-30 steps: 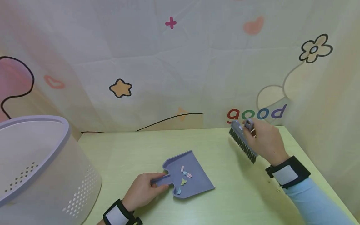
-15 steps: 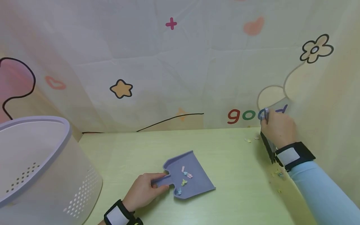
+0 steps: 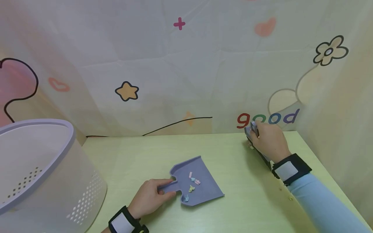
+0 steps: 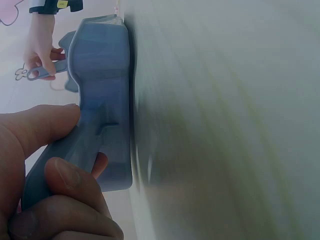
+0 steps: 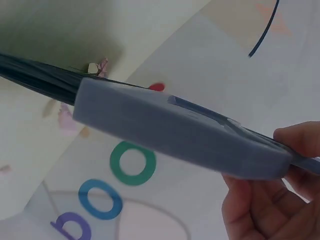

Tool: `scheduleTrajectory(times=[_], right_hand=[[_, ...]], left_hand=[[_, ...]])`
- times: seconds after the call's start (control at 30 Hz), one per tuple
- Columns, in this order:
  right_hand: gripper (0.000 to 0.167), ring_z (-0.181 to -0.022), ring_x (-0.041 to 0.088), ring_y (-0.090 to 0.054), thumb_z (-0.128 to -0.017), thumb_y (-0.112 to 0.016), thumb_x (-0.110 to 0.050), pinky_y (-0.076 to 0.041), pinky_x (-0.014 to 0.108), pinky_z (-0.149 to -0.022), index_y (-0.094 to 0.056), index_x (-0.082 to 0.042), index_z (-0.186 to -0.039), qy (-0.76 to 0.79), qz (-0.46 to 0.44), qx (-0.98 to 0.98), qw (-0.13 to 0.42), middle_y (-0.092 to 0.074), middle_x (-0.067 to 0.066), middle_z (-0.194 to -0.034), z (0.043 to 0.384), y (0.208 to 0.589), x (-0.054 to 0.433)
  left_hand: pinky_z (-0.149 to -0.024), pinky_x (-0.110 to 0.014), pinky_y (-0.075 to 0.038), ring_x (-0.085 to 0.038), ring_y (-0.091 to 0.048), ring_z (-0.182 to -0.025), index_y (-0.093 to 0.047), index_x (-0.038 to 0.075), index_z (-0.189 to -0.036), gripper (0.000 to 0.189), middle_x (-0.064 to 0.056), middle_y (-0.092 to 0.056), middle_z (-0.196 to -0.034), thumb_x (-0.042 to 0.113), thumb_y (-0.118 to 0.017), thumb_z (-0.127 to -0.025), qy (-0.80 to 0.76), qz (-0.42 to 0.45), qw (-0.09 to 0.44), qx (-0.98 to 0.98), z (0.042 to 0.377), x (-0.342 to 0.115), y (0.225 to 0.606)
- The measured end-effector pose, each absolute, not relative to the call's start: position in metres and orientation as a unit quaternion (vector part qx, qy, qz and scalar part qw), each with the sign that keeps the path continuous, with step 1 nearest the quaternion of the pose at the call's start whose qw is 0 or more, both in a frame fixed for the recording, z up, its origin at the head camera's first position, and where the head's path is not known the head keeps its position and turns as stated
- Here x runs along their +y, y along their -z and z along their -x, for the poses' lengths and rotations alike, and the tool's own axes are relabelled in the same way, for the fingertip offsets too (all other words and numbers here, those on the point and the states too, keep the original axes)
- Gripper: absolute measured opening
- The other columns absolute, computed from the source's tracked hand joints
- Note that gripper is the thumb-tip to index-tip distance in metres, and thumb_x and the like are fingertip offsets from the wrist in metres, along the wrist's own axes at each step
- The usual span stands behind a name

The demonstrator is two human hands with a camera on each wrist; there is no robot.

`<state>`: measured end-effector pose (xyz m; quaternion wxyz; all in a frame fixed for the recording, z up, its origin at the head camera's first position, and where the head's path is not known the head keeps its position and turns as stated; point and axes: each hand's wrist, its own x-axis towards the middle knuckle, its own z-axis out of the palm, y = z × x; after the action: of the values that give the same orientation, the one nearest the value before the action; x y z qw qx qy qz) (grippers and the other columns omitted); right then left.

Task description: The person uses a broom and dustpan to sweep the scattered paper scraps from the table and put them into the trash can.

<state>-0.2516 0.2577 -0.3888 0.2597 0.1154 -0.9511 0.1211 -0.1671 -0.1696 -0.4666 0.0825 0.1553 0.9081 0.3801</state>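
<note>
My left hand point(image 3: 150, 198) pinches the short handle of a blue-purple dustpan point(image 3: 205, 184), which lies low over the table with its wide edge facing right. Several small pastel pieces, such as a yellow bit point(image 3: 191, 188), rest in the pan. Toward the back right, my right hand point(image 3: 272, 142) grips a hand brush point(image 5: 180, 130) with a blue-grey body. Its dark bristles point(image 5: 37, 77) point down at the tabletop. Small scraps point(image 3: 250, 146) show at the brush's left side. In the left wrist view, the thumb and fingers wrap the pan's handle point(image 4: 70, 150).
A white perforated basket point(image 3: 52, 181) with a purple rim stands at the left. A few yellowish crumbs point(image 3: 290, 198) lie near the right sleeve. Behind the pale table point(image 3: 140, 152) hangs a printed curtain point(image 3: 163, 81), with another side of cloth at the right.
My right hand carried the brush right, lowered it near the table's right edge, then swept it back left. Scraps there shifted left with the bristles. The left hand and dustpan stayed put.
</note>
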Motion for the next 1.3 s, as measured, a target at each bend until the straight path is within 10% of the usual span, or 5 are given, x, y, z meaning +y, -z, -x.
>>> scheduleTrajectory(times=[0.77, 1.3], right_hand=[[0.011, -0.066, 0.001, -0.06, -0.091, -0.077, -0.009, -0.05, 0.018, -0.059, -0.071, -0.012, -0.099, -0.258, -0.284, -0.898, 0.214, -0.068, -0.006, -0.081, 0.168, 0.387, 0.156], [0.015, -0.054, -0.003, -0.053, -0.09, -0.076, -0.004, -0.043, 0.02, -0.048, -0.075, -0.012, -0.102, -0.334, -0.212, -0.884, 0.248, -0.067, -0.01, -0.072, 0.158, 0.376, 0.2]], left_hand=[[-0.044, -0.021, -0.027, -0.003, -0.038, -0.048, -0.074, 0.012, -0.128, 0.048, 0.01, -0.048, -0.058, 0.039, -0.081, -0.089, -0.377, -0.142, 0.087, 0.911, 0.166, -0.167, 0.463], [-0.044, -0.021, -0.028, -0.002, -0.039, -0.048, -0.073, 0.014, -0.13, 0.048, 0.011, -0.049, -0.059, 0.04, -0.079, -0.09, -0.383, -0.145, 0.084, 0.908, 0.164, -0.167, 0.464]])
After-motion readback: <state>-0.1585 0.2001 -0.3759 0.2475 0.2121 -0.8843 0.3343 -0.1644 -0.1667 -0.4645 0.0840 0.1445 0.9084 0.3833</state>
